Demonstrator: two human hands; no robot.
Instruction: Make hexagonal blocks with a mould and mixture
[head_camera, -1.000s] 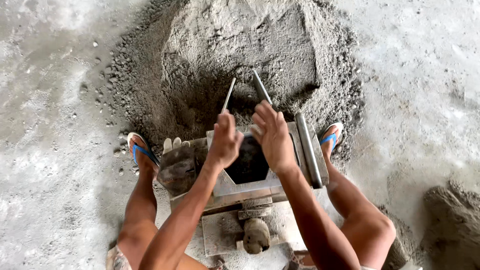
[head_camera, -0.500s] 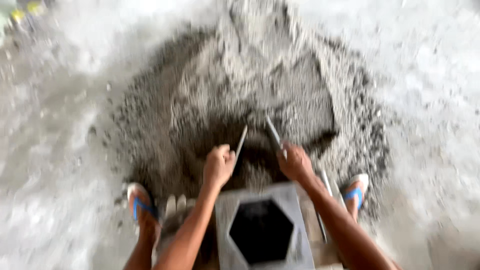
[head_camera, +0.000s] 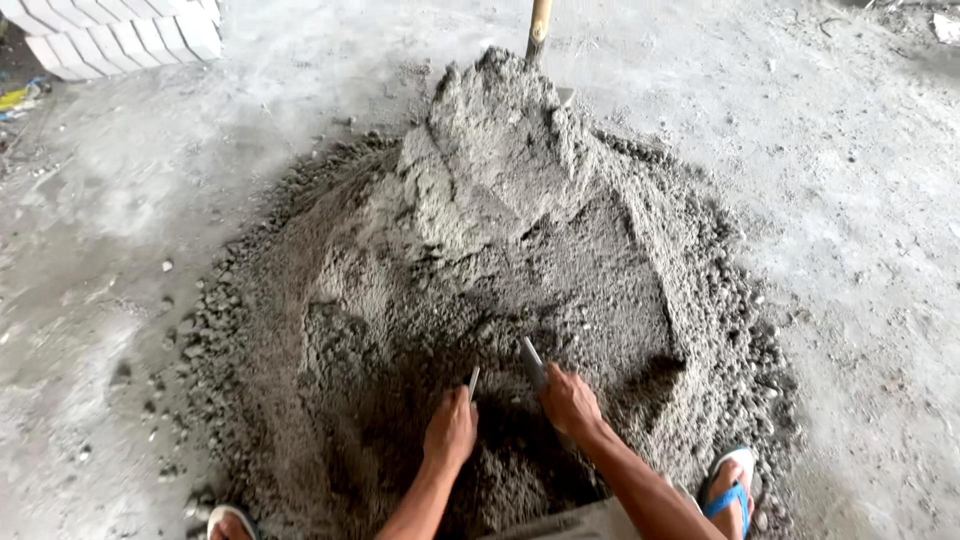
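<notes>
Both hands dig flat metal blades into the mortar pile.
Our left hand (head_camera: 450, 432) and right hand (head_camera: 570, 402) each grip a blade (head_camera: 531, 361), angled inward into the pile (head_camera: 500, 250) on the floor, near our sandal (head_camera: 728, 490).

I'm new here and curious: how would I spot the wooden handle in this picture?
Find the big grey mound of damp mix in the middle of the concrete floor. Follow it to its peak at the far side. The handle rises just behind that peak, the only tan, smooth, upright thing there.
</notes>
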